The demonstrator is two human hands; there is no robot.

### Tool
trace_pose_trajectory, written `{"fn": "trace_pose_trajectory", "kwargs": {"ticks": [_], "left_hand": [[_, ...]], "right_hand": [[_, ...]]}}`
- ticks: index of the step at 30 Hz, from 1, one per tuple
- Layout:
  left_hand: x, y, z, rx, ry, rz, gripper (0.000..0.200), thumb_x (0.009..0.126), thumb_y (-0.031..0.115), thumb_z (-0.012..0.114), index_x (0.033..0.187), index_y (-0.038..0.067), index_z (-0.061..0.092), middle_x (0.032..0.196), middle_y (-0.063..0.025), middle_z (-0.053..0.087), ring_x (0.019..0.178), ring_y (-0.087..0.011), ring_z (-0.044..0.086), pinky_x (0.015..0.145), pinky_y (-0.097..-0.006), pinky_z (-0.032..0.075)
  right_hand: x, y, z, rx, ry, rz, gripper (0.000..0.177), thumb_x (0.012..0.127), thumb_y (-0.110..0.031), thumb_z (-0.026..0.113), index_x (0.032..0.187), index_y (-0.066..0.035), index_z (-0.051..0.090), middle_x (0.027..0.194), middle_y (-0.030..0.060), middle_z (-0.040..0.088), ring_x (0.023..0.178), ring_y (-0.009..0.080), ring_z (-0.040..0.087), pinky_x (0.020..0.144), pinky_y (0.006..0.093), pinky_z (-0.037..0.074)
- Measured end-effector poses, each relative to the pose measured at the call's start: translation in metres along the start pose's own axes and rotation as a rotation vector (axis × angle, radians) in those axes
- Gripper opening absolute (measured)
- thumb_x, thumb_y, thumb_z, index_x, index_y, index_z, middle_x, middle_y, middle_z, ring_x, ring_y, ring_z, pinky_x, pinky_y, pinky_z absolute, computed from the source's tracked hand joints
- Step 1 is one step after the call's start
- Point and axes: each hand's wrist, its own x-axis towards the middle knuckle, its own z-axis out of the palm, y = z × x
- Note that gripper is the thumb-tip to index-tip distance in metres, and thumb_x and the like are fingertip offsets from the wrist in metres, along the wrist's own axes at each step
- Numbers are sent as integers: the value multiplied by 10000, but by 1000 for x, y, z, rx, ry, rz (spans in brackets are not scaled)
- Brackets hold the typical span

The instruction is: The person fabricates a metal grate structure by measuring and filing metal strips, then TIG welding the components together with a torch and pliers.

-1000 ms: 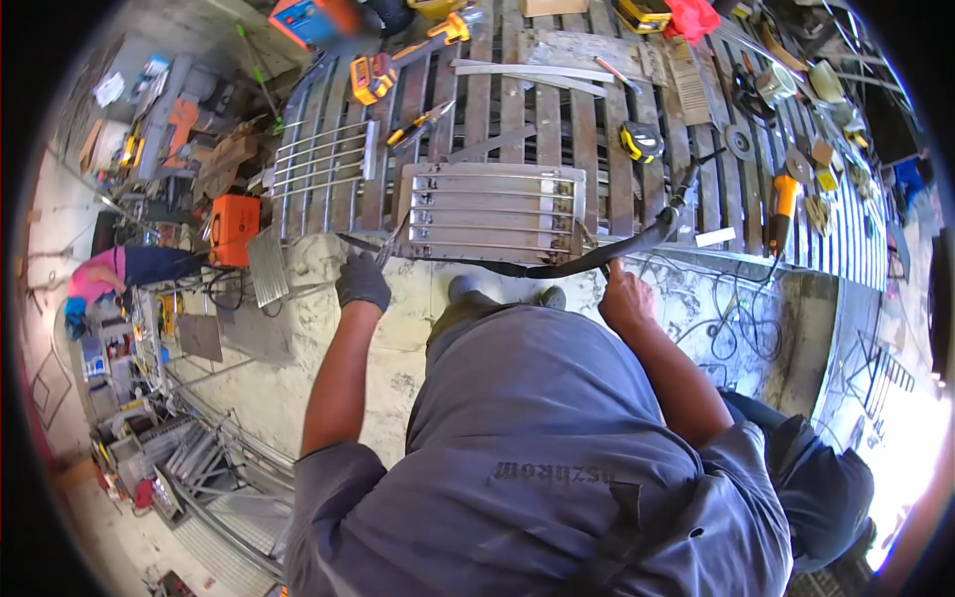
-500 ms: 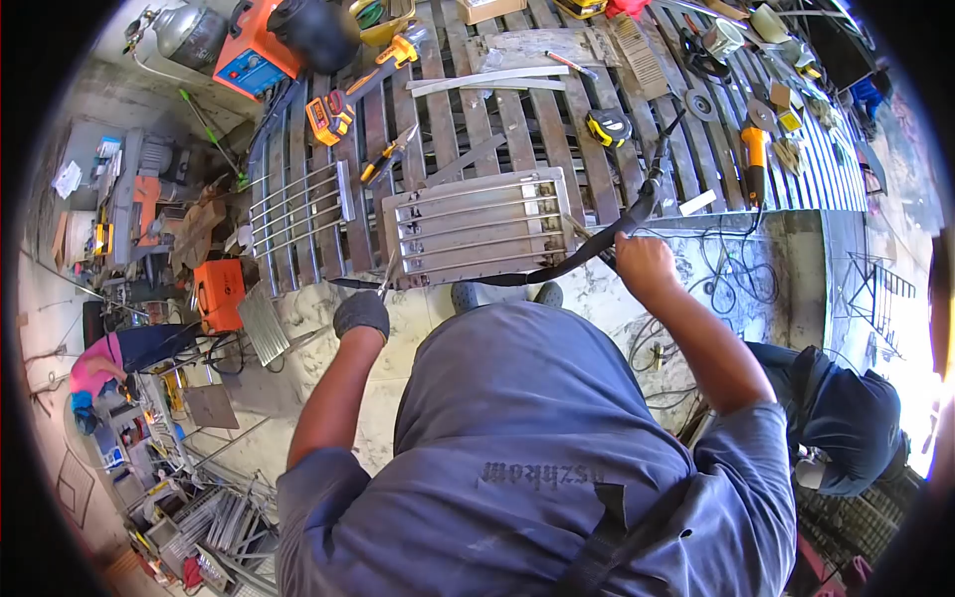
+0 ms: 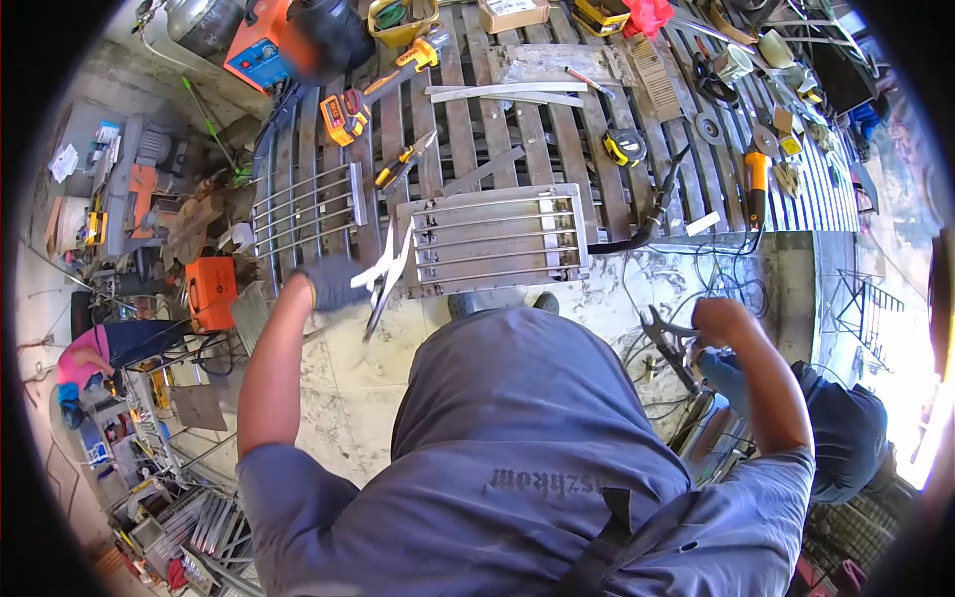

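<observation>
My left hand (image 3: 333,283), in a dark glove, is closed at the left of a metal plate with several rods across it (image 3: 487,261). A tool with bright, smeared streaks (image 3: 390,267) sticks out of that hand; motion blur hides its kind. Farther right, my bare right hand (image 3: 724,321) is wrapped round a pair of pliers (image 3: 668,336), held over the floor off the table's front edge. The plate lies on the slatted table (image 3: 500,124) at its near edge. A black torch on a cable (image 3: 657,204) rests on the slats right of the plate.
Left of the plate sits a rod grille (image 3: 308,211). Cutters (image 3: 406,161), a yellow-black power tool (image 3: 348,114), a tape measure (image 3: 625,147) and an angle grinder (image 3: 757,184) lie on the table. A co-worker (image 3: 846,433) bends close by my right arm; another person (image 3: 85,356) is far left.
My right hand has left the black torch cable, moved right and now holds pliers. My left hand has drawn left from the plate's corner. The torch now lies on the table.
</observation>
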Motion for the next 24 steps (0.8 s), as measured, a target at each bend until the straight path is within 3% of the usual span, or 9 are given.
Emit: {"fn": "trace_pose_trajectory", "kwargs": {"ticks": [2, 6, 8, 10, 14, 16, 18, 21, 24], "left_hand": [[32, -5, -28, -211, 308, 30, 419, 985, 483, 671, 1116, 107, 801, 1026, -249, 789, 966, -459, 759, 876, -538, 591], [153, -33, -92, -62, 430, 99, 455, 974, 494, 668, 1172, 103, 788, 1027, -265, 788, 959, -479, 757, 889, -538, 598], [195, -29, -115, -78, 515, -172, 490, 961, 509, 683, 1251, 126, 783, 1104, -280, 787, 1011, -479, 755, 933, -535, 601], [145, 52, -140, 203, 788, -422, 538, 940, 482, 716, 1373, 165, 754, 1396, -236, 709, 1207, -468, 700, 1015, -513, 596], [149, 138, -95, 172, 703, 19, 757, 870, 358, 795, 1532, 59, 581, 1386, -251, 649, 1256, -437, 641, 1104, -533, 516], [136, 173, -35, 249, 694, 246, 918, 886, 404, 771, 1676, 77, 436, 1588, -268, 519, 1491, -457, 483, 1217, -610, 401], [148, 190, 21, 276, 639, 205, 1037, 899, 482, 728, 1752, 74, 302, 1741, -263, 361, 1640, -479, 287, 1268, -713, 265], [178, 189, 61, 271, 664, 114, 1018, 940, 543, 648, 1763, 70, 280, 1797, -247, 293, 1685, -485, 205, 1258, -787, 199], [219, 188, 103, 535, 942, -32, 977, 961, 547, 609, 1753, 62, 303, 1775, -266, 309, 1653, -485, 268, 1235, -808, 216]], "right_hand": [[-21, 16, -32, 65, 66, -51, 414, 862, -464, 914, 1114, -140, 860, 1135, 135, 815, 1113, 370, 775, 957, 507, 614], [-14, 25, -99, 114, 465, -63, 274, 889, -366, 872, 1055, -148, 849, 956, 153, 810, 948, 401, 788, 839, 549, 606], [12, 15, -133, 189, 627, -8, 158, 915, -231, 799, 1057, -184, 850, 982, 159, 813, 988, 400, 788, 854, 526, 609], [47, 6, -165, 280, 720, 0, 176, 923, -253, 802, 1084, -195, 844, 1025, 151, 816, 1023, 390, 785, 877, 529, 607], [122, -6, -204, 461, 789, 4, 276, 934, -380, 843, 1132, -189, 833, 1093, 161, 816, 1079, 387, 776, 936, 531, 602], [161, -9, -206, 539, 817, -9, 316, 934, -415, 853, 1146, -182, 829, 1099, 170, 816, 1085, 390, 775, 949, 527, 602], [183, -16, -198, 638, 825, 37, 348, 938, -374, 844, 1214, -166, 805, 1177, 185, 788, 1153, 394, 747, 979, 537, 587], [186, -31, -171, 463, 1027, 148, 419, 943, -303, 825, 1320, -137, 749, 1309, 202, 711, 1271, 401, 674, 1039, 560, 548], [167, -50, -139, 423, 1102, 117, 523, 935, -227, 806, 1428, -123, 668, 1399, 197, 599, 1376, 408, 562, 1117, 588, 467]]}}
